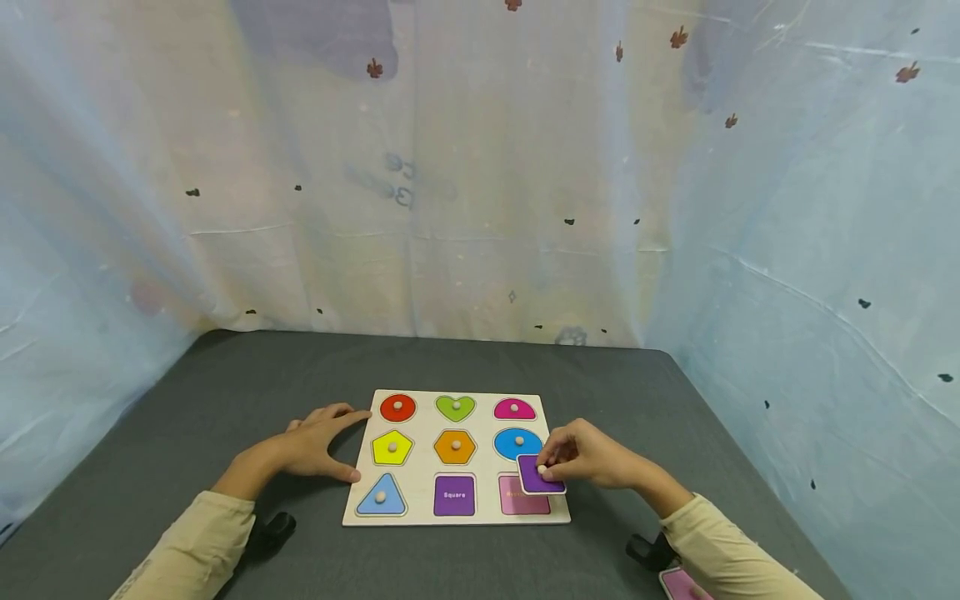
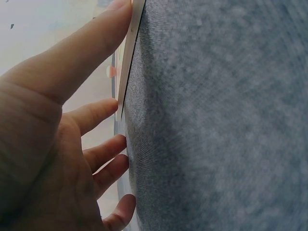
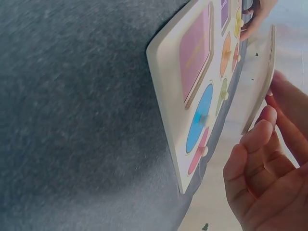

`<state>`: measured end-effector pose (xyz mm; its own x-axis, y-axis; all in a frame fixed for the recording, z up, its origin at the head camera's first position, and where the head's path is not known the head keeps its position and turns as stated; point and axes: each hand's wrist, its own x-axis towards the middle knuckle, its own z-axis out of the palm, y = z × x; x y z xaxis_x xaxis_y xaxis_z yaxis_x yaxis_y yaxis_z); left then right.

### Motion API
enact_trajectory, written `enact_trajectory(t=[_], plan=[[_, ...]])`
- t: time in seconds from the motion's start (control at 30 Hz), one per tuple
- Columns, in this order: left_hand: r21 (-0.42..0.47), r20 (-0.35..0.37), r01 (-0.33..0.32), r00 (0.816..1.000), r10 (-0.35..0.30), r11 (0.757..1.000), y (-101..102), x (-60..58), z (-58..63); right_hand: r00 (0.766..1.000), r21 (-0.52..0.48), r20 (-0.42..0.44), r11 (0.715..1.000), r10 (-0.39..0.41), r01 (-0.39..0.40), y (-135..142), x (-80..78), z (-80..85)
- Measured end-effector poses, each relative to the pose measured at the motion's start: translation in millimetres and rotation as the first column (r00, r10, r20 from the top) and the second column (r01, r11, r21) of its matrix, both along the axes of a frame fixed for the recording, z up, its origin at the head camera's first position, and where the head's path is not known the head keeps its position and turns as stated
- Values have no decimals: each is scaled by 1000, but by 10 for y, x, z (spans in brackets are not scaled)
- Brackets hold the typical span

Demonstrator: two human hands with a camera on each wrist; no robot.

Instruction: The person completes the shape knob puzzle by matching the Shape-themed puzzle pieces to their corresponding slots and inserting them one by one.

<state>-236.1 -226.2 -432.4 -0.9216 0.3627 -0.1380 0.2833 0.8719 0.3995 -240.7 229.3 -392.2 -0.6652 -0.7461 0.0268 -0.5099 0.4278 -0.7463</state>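
A white puzzle board (image 1: 420, 496) lies flat on the dark cloth. My right hand (image 1: 596, 457) pinches the small knob of a purple square puzzle piece (image 1: 531, 479), held above the board over the pink rectangle recess (image 1: 513, 505). In the right wrist view the piece (image 3: 263, 89) is seen edge-on, apart from the board. Left of that recess is a purple one (image 1: 454, 507) printed "Square". My left hand (image 1: 311, 446) spreads thumb and index finger along the board's left edge, their tips right at it, as the left wrist view also shows.
Other knobbed pieces sit in the board, among them a blue triangle (image 1: 390, 506), an orange hexagon (image 1: 446, 454) and a blue oval (image 1: 506, 446). A pink piece (image 1: 678, 583) lies near the right forearm, partly hidden. Pale sheets (image 1: 480, 275) hang behind the dark table (image 1: 300, 367).
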Motion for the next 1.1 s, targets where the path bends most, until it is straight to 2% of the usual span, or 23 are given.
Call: enact_trajectory(t=[0.4, 1.1], plan=[[1, -5, 3, 1000, -3, 1000, -2, -10, -7, 999, -29, 22, 999, 26, -25, -120, -17, -36], [2, -5, 2, 1000, -2, 1000, -7, -2, -10, 999, 2, 11, 999, 38, -38, -403, -39, -63]])
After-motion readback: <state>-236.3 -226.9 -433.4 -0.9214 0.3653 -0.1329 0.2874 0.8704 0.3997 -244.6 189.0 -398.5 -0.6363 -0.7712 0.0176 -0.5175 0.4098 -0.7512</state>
